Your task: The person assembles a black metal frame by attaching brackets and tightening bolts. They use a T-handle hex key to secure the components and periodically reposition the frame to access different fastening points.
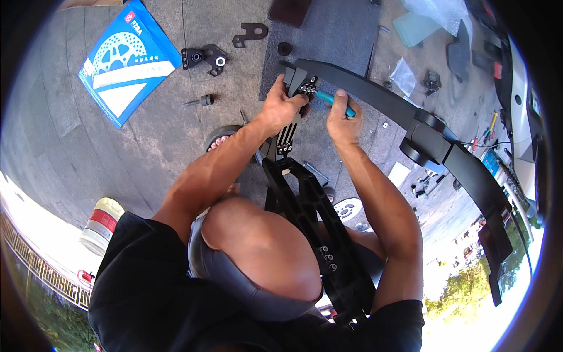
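A long black metal frame piece (305, 199) runs up from between my knees to a bracket end (300, 79). My left hand (282, 107) grips that bracket end, fingers closed around it. My right hand (343, 120) holds a teal-handled tool (333, 100) whose tip points into the bolts on the bracket. A long curved black panel (410, 114) arcs from the bracket off to the right and down.
On the stone paving lie a blue flat box with a brake-disc picture (126, 61), black brackets (205, 57) (250, 33), a small bolt part (202, 101), a dark mat (328, 35), plastic bags (419, 23) and a white jar (101, 226). Small wheels (218, 138) (347, 208) sit near my legs.
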Tool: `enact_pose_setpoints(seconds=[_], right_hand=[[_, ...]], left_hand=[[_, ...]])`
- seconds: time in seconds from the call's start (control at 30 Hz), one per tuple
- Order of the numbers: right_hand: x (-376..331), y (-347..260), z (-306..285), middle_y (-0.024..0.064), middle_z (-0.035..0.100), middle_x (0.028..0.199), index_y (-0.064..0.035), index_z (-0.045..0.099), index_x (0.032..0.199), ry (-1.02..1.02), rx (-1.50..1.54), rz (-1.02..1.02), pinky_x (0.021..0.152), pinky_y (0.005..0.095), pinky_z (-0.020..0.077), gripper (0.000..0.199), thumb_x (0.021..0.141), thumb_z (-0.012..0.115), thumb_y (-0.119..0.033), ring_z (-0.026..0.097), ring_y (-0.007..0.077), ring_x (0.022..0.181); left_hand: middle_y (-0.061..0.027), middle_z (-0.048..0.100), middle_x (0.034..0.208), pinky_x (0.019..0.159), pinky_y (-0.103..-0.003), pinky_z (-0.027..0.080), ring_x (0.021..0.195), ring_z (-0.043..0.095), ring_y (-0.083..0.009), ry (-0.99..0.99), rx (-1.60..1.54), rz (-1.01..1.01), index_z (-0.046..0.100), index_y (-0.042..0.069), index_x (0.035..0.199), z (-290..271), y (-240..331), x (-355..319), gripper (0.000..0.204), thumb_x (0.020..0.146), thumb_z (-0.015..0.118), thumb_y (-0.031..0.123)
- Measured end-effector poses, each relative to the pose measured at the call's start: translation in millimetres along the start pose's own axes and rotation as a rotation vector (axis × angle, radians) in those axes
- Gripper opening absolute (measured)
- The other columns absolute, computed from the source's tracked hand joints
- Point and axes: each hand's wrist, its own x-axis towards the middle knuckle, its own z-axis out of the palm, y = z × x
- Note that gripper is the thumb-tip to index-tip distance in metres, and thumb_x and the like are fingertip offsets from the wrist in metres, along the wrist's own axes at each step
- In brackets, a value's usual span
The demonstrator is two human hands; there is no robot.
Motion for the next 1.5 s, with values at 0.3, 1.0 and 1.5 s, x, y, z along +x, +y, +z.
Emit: enact_pose_setpoints(seconds=[0.3,1.0,1.5], right_hand=[[-7.4,-11.8,12.1,0.0047,0.058,0.066,0.0029,0.063,0.079,0.124,0.104,0.227,0.056,0.0296,0.0406,0.056,0.093,0.052,-0.050,0.052,0.0120,0.060],[10.5,-27.3,-34.2,0.0057,0.061,0.079,0.0002,0.066,0.100,-0.265,-0.121,-0.378,0.064,0.0272,0.0453,0.033,0.090,0.067,-0.031,0.055,0.0107,0.070],[16.1,-47.2,-30.3,0.0082,0.064,0.098,-0.0034,0.063,0.109,-0.310,-0.090,-0.094,0.081,0.0340,0.0473,0.051,0.087,0.064,-0.049,0.058,0.0175,0.094]], left_hand=[[-0.0102,0.060,0.087,0.052,-0.029,0.048,0.064,0.060,-0.0159,0.044,0.152,0.083,0.038,0.000,0.115,0.3,-3.0,0.7,0.037,0.083,0.056,-0.006],[-0.0129,0.059,0.089,0.053,-0.033,0.050,0.068,0.061,-0.0195,-0.013,0.027,-0.017,0.039,0.001,0.113,-1.2,7.3,-2.5,0.038,0.081,0.057,-0.007],[-0.0154,0.059,0.091,0.052,-0.032,0.049,0.067,0.061,-0.0201,-0.027,-0.031,-0.046,0.037,0.001,0.114,-3.4,4.7,-0.5,0.041,0.080,0.059,-0.008]])
